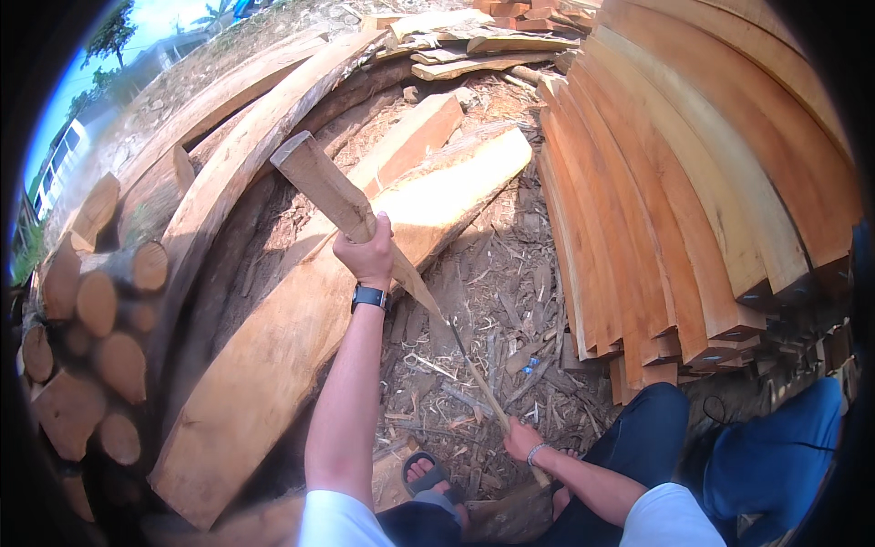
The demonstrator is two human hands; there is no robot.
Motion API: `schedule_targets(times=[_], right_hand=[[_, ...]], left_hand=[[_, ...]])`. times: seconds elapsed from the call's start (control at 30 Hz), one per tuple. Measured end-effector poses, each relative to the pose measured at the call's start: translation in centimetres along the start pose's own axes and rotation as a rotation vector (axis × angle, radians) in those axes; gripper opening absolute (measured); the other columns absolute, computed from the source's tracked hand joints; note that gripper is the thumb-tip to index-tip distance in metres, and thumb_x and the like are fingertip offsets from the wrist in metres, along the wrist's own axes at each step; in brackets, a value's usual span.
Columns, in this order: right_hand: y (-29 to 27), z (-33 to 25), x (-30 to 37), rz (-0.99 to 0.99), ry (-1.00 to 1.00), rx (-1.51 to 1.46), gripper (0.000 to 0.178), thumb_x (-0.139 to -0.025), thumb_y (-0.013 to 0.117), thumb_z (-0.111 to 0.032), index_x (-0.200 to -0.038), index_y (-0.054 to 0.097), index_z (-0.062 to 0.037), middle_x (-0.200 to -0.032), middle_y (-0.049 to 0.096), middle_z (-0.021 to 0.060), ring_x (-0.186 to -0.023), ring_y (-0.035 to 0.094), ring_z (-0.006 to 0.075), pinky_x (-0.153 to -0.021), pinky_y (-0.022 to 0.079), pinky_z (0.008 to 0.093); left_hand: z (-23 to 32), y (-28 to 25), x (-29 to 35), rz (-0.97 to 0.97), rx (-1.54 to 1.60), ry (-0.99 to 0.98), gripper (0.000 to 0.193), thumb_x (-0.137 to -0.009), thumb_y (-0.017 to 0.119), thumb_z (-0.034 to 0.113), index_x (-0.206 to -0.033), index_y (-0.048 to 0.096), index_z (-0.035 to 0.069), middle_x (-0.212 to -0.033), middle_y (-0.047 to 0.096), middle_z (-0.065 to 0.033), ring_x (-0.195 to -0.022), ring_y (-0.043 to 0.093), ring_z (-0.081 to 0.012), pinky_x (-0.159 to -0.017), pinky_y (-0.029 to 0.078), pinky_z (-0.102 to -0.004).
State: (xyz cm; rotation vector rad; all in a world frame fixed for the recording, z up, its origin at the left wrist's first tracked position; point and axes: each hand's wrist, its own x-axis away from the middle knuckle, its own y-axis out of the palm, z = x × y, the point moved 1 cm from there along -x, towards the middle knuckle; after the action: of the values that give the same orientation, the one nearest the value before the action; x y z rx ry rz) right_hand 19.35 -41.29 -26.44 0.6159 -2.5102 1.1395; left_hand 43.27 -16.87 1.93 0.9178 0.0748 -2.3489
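Observation:
My left hand [367,258], with a dark watch on its wrist, is closed around a chunky wooden stake [321,180]. The stake is thick at its far left end and tapers to a point towards the middle. My right hand [522,440] wears a bracelet and grips the long pale handle of a thin-bladed tool [487,394], seemingly a long-handled knife. Its narrow dark blade slants up to the stake's pointed end; whether they touch I cannot tell. Beneath the stake and my left forearm lies a broad, rough-sawn slab of wood [264,365].
Stacked long planks [656,182] rise on the right. Round cut logs [120,366] are piled at the left, beside long timbers [232,159]. Bark and chips [492,310] litter the ground. My sandalled foot [428,476] is below; blue fabric [775,456] shows lower right.

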Motion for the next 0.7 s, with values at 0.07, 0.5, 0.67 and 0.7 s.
schedule_targets(times=[0.07,0.5,0.67,0.7], right_hand=[[0.1,0.8,-0.3,0.013,-0.004,-0.001,0.031,-0.087,0.051,-0.018,-0.107,0.043,0.0041,-0.083,0.061,0.0338,-0.084,0.059,0.0511,-0.078,0.047,0.0552],[1.1,-1.3,-2.3,-0.045,0.007,0.068,0.031,-0.089,0.048,-0.018,-0.107,0.041,0.0063,-0.084,0.06,0.0346,-0.084,0.058,0.0522,-0.079,0.045,0.0565],[2.4,-0.1,-2.1,0.022,0.028,0.01,0.03,-0.089,0.047,-0.019,-0.104,0.044,0.0067,-0.084,0.061,0.0338,-0.084,0.059,0.0512,-0.08,0.046,0.0557],[2.6,0.5,-2.2,0.014,0.021,0.009,0.031,-0.089,0.048,-0.019,-0.105,0.044,0.0067,-0.083,0.061,0.0329,-0.082,0.06,0.0502,-0.078,0.047,0.0549]], left_hand=[[-0.2,0.2,0.6,-0.019,-0.011,0.026,0.017,-0.078,0.07,0.011,-0.072,0.062,-0.002,-0.06,0.062,-0.0054,-0.052,0.06,-0.0123,-0.051,0.047,-0.025],[-1.5,-2.7,-0.2,0.037,-0.045,0.025,0.018,-0.077,0.07,0.013,-0.069,0.063,-0.002,-0.058,0.062,-0.0043,-0.051,0.059,-0.0112,-0.051,0.046,-0.0252],[-0.4,-1.7,0.6,0.036,0.023,-0.027,0.019,-0.077,0.07,0.013,-0.067,0.062,-0.001,-0.057,0.062,-0.0036,-0.051,0.059,-0.0108,-0.051,0.045,-0.0249],[-0.2,-1.6,0.6,0.025,-0.004,-0.033,0.019,-0.077,0.07,0.013,-0.067,0.062,-0.001,-0.058,0.062,-0.0036,-0.051,0.059,-0.0108,-0.051,0.045,-0.0249]])
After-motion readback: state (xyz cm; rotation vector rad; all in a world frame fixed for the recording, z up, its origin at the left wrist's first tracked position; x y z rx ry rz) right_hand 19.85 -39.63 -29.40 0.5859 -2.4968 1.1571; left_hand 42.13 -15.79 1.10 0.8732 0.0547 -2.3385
